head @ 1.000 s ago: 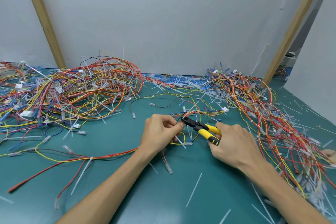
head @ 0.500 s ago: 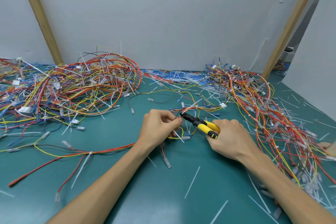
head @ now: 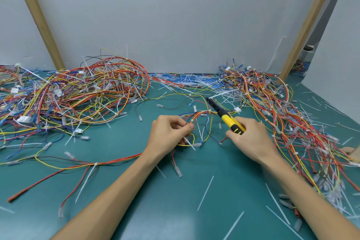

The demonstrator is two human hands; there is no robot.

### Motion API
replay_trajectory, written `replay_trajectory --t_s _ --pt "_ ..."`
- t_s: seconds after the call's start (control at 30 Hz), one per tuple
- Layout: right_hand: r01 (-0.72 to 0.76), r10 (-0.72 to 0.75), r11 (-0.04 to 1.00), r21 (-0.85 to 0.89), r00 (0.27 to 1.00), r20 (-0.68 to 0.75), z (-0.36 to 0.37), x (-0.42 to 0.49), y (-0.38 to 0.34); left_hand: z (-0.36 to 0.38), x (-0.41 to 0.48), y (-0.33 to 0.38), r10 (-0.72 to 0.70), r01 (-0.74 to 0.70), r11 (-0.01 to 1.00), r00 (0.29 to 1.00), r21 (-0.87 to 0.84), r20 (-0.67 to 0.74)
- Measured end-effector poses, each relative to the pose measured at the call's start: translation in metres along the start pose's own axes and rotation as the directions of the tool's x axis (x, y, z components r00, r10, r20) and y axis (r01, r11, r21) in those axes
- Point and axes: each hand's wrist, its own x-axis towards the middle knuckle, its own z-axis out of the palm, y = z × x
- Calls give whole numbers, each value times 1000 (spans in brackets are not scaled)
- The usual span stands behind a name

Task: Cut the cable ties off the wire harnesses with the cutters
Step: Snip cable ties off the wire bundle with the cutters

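Observation:
My left hand pinches a small wire harness of red, yellow and blue wires at the table's middle. A white cable tie wraps the bundle right at my fingertips. My right hand grips the yellow-handled cutters. Their black jaws point up and away, past the harness, with a white cable tie at their tip.
A big heap of harnesses fills the left back of the green table. Another heap runs down the right side. Cut white ties lie scattered about. One long harness stretches across the near left.
The cutters have lifted away from the bundle by my left fingers and swung up and back, a white tie now at their jaws. My left hand keeps its hold on the harness.

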Motion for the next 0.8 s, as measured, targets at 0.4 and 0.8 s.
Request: replay_trajectory --t_s 0.4,0.8 --pt "142 -181 973 -183 958 -223 -2 0 5 -2 2 0 0 -3 999 998 -47 -62" --pt "-77 42 749 659 997 69 6 -9 -19 -10 4 13 65 -1 950 979 -312 192"
